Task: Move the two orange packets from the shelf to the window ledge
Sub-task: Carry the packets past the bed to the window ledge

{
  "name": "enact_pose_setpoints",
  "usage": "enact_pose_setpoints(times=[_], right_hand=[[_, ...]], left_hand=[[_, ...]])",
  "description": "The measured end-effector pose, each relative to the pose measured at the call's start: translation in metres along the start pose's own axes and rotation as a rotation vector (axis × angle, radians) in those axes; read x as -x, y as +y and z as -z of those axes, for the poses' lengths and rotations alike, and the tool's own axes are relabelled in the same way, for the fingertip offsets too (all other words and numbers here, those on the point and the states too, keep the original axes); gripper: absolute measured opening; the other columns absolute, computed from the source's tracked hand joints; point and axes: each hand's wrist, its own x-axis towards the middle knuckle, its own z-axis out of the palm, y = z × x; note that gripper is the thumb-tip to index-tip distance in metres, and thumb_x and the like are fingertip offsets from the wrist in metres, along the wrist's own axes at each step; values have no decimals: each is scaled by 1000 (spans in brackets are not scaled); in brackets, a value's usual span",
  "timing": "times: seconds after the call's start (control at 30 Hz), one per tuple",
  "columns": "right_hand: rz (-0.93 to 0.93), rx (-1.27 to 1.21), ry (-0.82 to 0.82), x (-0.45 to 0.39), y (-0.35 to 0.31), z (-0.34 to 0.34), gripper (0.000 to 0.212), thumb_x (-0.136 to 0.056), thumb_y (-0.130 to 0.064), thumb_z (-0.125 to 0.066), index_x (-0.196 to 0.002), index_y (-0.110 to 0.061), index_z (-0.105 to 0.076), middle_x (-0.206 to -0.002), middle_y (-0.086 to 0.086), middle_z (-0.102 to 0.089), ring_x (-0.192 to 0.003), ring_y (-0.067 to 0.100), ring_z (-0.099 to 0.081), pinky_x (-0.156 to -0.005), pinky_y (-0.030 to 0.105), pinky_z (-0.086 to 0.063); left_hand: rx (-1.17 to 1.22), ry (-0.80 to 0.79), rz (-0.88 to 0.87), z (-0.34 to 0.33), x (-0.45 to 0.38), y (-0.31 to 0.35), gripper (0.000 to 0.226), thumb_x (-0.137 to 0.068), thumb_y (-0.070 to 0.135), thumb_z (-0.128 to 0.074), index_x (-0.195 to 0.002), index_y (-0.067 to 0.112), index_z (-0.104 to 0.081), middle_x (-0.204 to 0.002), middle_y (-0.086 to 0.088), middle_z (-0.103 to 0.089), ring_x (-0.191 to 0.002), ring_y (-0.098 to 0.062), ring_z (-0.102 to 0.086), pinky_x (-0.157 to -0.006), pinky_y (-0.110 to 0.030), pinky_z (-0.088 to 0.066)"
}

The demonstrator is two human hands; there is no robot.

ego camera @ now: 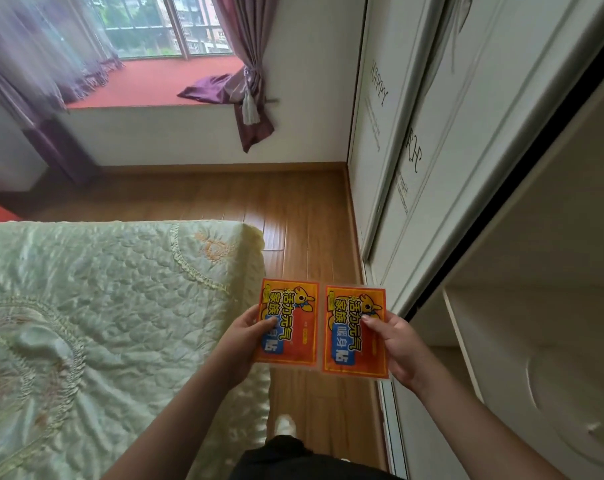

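I hold two flat orange packets with yellow and blue print side by side over the wooden floor. My left hand (240, 344) grips the left packet (291, 327) by its left edge. My right hand (399, 348) pinches the right packet (352, 344) by its right edge. The red-topped window ledge (155, 84) lies far ahead, under the window. The white shelf (522, 327) inside the open wardrobe is at my right.
A bed with a pale green quilted cover (103, 323) fills the left. A strip of wooden floor (293, 216) runs between bed and wardrobe doors (407, 140) toward the ledge. Purple curtains (248, 74) drape onto the ledge's right and left ends.
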Motion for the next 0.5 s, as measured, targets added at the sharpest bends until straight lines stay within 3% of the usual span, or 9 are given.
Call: enact_pose_setpoints(times=[0.27, 0.5], right_hand=[[-27, 56, 0, -101, -51, -38, 28, -94, -11, -57, -121, -7, -57, -102, 17, -74, -88, 32, -72, -65, 43, -59], [10, 48, -18, -187, -110, -97, 22, -95, -10, -54, -117, -11, -59, -93, 12, -76, -79, 26, -74, -59, 38, -59]], left_hand=[[8, 17, 13, 22, -100, 47, 25, -89, 4, -59, -112, 13, -61, -96, -13, -76, -77, -27, -74, -63, -40, -62], [-19, -23, 8, 52, -188, 132, 28, -88, 7, -62, -115, 12, -59, -101, -14, -75, -84, -30, -73, -72, -43, -61]])
